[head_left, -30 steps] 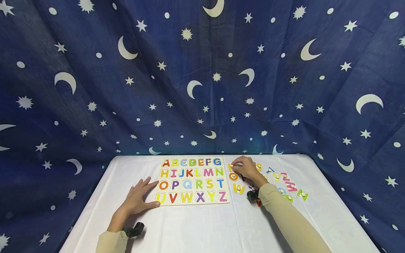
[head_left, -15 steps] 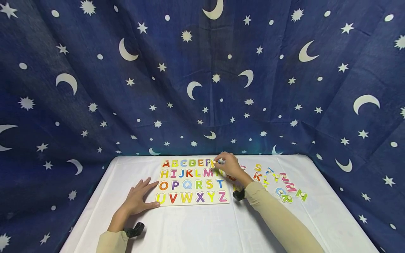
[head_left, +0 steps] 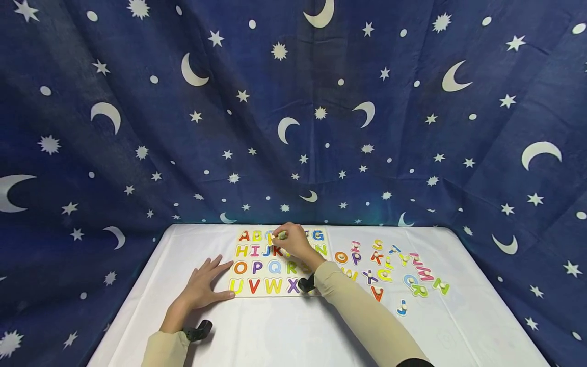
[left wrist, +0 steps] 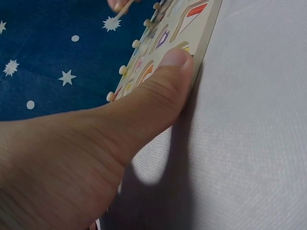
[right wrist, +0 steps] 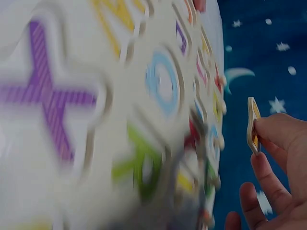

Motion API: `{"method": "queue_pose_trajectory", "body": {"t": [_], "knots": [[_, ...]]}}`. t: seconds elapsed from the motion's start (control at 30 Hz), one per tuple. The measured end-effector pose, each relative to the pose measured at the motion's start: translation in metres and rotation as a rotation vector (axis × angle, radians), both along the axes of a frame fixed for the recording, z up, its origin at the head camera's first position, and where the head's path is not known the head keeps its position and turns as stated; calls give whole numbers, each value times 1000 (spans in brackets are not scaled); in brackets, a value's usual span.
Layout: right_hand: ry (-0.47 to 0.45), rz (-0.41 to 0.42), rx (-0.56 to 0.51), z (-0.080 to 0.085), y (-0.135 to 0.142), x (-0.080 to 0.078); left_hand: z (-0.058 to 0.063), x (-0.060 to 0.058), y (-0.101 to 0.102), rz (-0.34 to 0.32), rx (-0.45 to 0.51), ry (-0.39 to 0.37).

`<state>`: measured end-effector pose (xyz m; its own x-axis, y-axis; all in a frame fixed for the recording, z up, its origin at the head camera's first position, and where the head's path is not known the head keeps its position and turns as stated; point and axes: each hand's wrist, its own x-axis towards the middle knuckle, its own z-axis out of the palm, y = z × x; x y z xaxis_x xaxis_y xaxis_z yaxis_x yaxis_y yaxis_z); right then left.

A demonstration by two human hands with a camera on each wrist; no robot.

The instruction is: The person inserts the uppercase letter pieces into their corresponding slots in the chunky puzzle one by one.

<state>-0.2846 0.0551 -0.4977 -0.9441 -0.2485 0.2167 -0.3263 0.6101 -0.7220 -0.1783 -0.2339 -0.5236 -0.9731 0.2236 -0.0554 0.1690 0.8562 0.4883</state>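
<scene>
My right hand [head_left: 297, 242] pinches a yellow letter puzzle piece [head_left: 269, 239] with thumb and fingertips, over the upper rows of a cream alphabet board [head_left: 264, 276]. In the right wrist view the piece [right wrist: 251, 127] stands on edge between the fingertips, its letter face mostly turned away. Pegged letters A to G fill the board's top row; some are behind my right hand. My left hand [head_left: 202, 285] lies spread at the board's left side. The left wrist view has its thumb [left wrist: 158, 88] resting on the board's edge, near the lower corner.
Loose pegged letters lie right of the board, among them an orange O [head_left: 341, 257], a red V [head_left: 377, 293], a pink M [head_left: 425, 274] and a blue J [head_left: 402, 308]. A dark blue star-and-moon curtain [head_left: 252, 127] hangs behind the white table [head_left: 284, 331].
My right hand has taken the yellow letter piece from beside the board and carried it leftward over the upper rows. The left hand keeps its place at the board's edge.
</scene>
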Motion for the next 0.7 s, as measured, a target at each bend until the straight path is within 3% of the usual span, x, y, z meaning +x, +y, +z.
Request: {"method": "queue_pose_trajectory", "body": {"t": [0.17, 0.33, 0.47, 0.7], "knots": [[-21, 8, 4, -9, -33, 2, 2, -1, 0, 2, -6, -2], [-11, 7, 83, -17, -57, 6, -1, -3, 0, -9, -3, 7], [-6, -29, 141, -20, -71, 9, -6, -4, 0, -9, -3, 10], [-8, -84, 137, -25, -92, 9, -5, -2, -3, -15, -14, 26]]}}
